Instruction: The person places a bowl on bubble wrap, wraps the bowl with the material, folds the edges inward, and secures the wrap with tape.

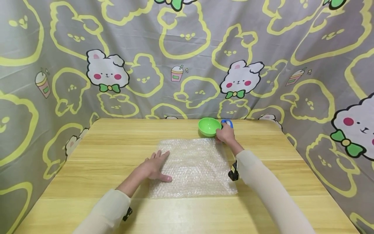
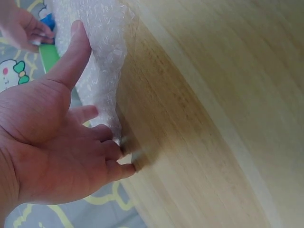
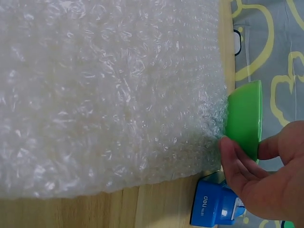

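Observation:
A sheet of bubble wrap [image 1: 194, 167] lies flat on the wooden table. Over its left edge my left hand [image 1: 154, 167] is spread, thumb and fingers apart, the fingertips reaching down at the edge in the left wrist view. Just past the far edge of the sheet sits a green bowl [image 1: 209, 126], upright with its inside showing. My right hand [image 1: 226, 133] pinches the bowl's right side, thumb at the rim and fingers against the outer wall [image 3: 242, 118].
A blue object marked "deli" [image 3: 211, 202] stands right of the bowl, partly behind my right hand in the head view. A grey curtain [image 1: 187, 94] with cartoon rabbits hangs around the wooden table [image 1: 117, 139], close behind its far edge.

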Tool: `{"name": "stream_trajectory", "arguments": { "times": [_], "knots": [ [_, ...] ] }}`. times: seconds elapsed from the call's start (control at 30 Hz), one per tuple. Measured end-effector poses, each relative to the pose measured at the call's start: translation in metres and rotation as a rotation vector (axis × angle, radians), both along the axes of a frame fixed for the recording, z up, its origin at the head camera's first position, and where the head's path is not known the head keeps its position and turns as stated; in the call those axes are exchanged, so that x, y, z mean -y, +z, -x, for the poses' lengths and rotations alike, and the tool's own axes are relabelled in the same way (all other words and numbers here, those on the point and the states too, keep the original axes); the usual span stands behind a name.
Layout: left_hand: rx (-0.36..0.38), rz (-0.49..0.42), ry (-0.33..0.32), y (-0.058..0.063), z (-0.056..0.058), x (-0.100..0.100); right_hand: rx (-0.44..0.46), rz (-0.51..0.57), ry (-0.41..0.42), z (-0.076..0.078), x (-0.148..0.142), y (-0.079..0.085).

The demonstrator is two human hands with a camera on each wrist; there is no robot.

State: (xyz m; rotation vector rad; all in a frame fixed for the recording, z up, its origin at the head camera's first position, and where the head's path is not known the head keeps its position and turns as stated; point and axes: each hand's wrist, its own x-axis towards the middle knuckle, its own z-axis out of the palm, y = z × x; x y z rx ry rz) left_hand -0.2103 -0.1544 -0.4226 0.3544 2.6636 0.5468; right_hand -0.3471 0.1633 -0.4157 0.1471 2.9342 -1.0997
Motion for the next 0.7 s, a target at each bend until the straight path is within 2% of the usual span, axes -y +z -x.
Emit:
{"name": "stream_trajectory", "arguments": {
  "times": [0.4, 0.53, 0.7],
  "knots": [
    [0.012, 0.007, -0.003, 0.000, 0.002, -0.001, -0.028, 0.043, -0.054, 0.006, -0.003, 0.001],
    [0.014, 0.008, -0.006, 0.001, 0.003, -0.001, -0.033, 0.147, -0.064, 0.006, -0.003, 0.005],
    [0.026, 0.010, -0.002, -0.001, 0.003, 0.001, -0.035, 0.264, -0.011, -0.003, 0.002, 0.014]
  ]
}}
